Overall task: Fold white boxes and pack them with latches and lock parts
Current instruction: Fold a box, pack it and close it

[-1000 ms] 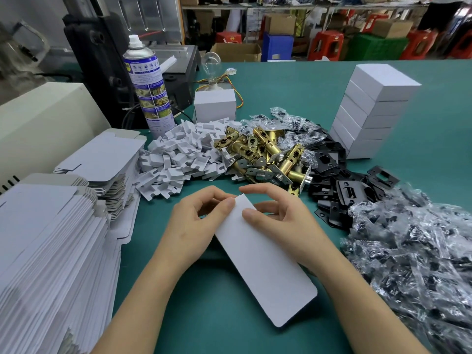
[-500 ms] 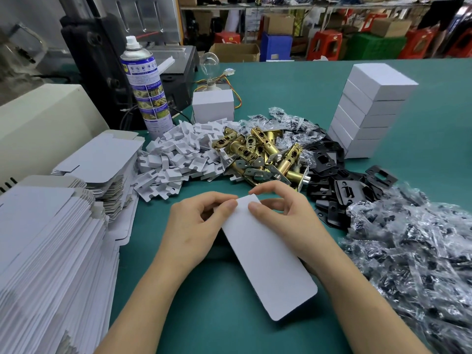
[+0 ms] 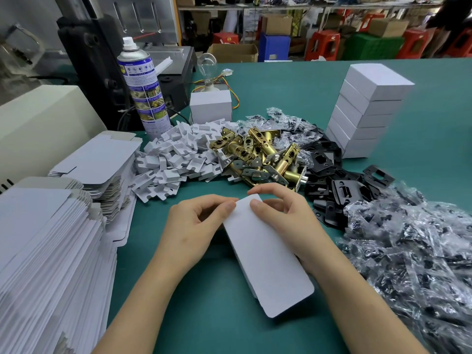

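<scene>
A flat white box blank lies slanted over the green table, its rounded flap pointing toward me. My left hand pinches its far left corner with thumb and fingers. My right hand grips the far right side, thumb on top, fingers curled beneath. Behind my hands lies a heap of brass latches. Black strike plates spread to the right, and bagged black lock parts pile at the near right. White card inserts are heaped left of the latches.
Stacks of flat white blanks fill the left side. A tower of folded white boxes stands at the back right, and a single box sits behind the inserts. A spray can and a beige machine stand at the left rear.
Both hands have stayed on the far end of the blank. The blank has shifted slightly and my fingers have adjusted their pinch on its top edge.
</scene>
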The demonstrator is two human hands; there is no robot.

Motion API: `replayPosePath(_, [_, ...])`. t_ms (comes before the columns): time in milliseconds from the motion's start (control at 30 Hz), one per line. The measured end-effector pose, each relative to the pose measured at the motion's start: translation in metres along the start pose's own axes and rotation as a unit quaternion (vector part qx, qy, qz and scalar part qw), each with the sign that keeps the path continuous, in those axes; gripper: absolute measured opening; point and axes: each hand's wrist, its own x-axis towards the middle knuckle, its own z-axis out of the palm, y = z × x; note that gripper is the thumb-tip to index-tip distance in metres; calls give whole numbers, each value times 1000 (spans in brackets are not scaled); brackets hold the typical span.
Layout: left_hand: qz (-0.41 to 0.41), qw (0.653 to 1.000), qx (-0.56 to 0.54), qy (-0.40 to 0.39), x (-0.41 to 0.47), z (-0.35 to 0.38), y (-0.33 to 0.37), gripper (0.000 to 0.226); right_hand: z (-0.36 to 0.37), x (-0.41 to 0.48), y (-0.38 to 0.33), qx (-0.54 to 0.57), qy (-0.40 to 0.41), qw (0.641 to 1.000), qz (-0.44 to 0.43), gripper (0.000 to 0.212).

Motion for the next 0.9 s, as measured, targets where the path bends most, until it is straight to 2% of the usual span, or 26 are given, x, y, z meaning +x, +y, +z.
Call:
replayPosePath(133, [-46,995,-89,-16,0,4,3,19,0,-1,-3,40,4,999,25,12])
replayPosePath(300, [-86,987,-132,-24,1,1,2,20,2,-2,-6,36,-17,999,25,10])
replayPosePath(367, [-108,980,-168,-12,1,1,5,23,3,-1,-7,44,-13,999,18,21])
replayPosePath(467, [-143,968,-204,31,3,-2,8,26,-1,1,-8,-5,-13,998,-58,41])
replayPosePath(533, [-160,962,-216,50,4,-5,7,29,-3,-1,-7,-84,-65,984,-141,64])
replayPosePath(600, [-161,965,-199,53,4,-7,5,32,-1,-3,-7,-148,-92,962,-211,63])
replayPosePath(667, [-134,978,-144,62,3,-4,3,40,2,-3,-5,-157,-64,956,-238,49])
replayPosePath(733, [-79,992,-2,99,4,-2,-1,53,4,-2,-5,-135,-26,967,-215,34])
replayPosePath(800, [3,984,110,138,5,-2,-2,44,2,1,-4,-104,6,980,-172,28])
replayPosePath(833, [35,985,108,133,5,-3,-3,33,0,2,-3,-89,20,984,-152,27])
replayPosePath(900, [56,995,39,73,4,-3,-2,34,-3,4,-1,-71,36,989,-125,28])
